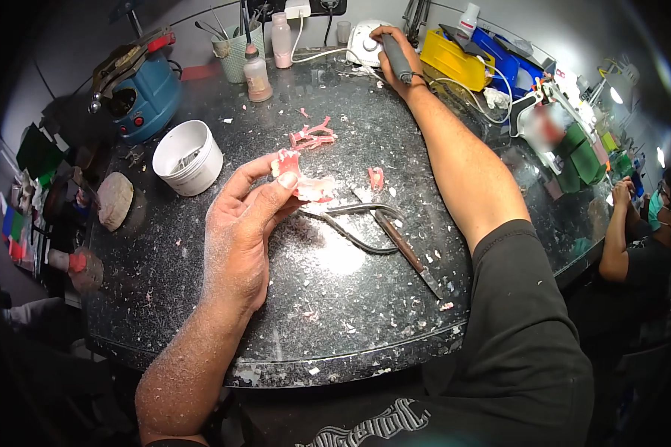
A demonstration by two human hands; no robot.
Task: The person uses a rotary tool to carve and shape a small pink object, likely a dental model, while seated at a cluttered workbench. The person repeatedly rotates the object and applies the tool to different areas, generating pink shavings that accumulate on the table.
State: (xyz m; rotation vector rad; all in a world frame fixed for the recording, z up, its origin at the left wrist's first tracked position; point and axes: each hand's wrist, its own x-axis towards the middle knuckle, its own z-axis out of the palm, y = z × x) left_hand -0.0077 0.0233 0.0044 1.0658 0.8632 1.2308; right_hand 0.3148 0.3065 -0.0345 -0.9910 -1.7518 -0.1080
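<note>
Head view: white tub (198, 179) near pink denture (317, 188) holds metallic bits (190, 159).

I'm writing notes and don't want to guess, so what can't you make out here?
All in the head view:
- Pink piece: partly hidden by the left hand gripping it.
- Grey handpiece: one side is covered by the right hand.
- White tub: its near wall hides part of the inside; the bits within are too small to identify.
- Co-worker's hands: too small to tell what they hold.
</note>
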